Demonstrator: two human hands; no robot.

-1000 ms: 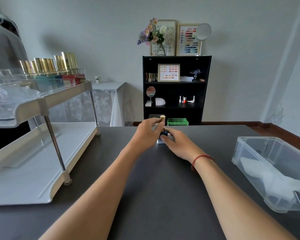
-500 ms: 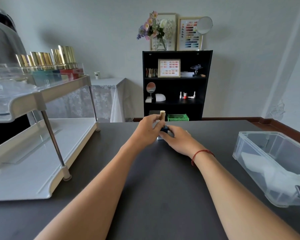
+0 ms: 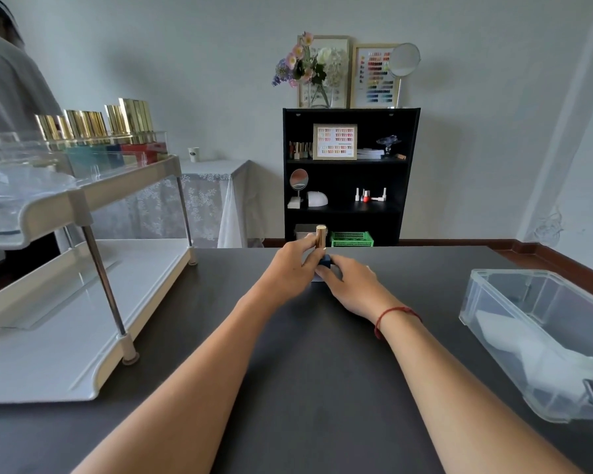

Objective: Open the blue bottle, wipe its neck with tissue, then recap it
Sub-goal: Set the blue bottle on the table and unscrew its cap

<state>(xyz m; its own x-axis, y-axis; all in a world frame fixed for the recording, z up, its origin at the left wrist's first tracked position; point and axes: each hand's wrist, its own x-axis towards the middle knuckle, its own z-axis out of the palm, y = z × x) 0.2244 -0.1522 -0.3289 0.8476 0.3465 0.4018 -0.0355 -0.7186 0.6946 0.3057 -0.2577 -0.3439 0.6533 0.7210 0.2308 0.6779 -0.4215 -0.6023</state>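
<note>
A small blue bottle point(image 3: 324, 261) with a tall gold cap point(image 3: 321, 236) stands at the far middle of the dark table point(image 3: 315, 378). The fingers of my left hand point(image 3: 290, 268) pinch the gold cap from the left. From the right, my right hand point(image 3: 350, 283) holds the blue body low down and hides most of it. A bit of white tissue point(image 3: 316, 277) shows under the hands, beside the bottle's base. The cap sits on the bottle.
A white two-tier rack point(image 3: 83, 302) stands on the left, its top shelf carrying a row of gold-capped bottles point(image 3: 96, 126). A clear plastic bin point(image 3: 541, 340) with white tissue inside sits at the right. A black shelf unit point(image 3: 351, 176) stands behind the table.
Both hands stay on the bottle with the same grip. The view has shifted slightly; the hands and bottle look almost unmoved on the table.
</note>
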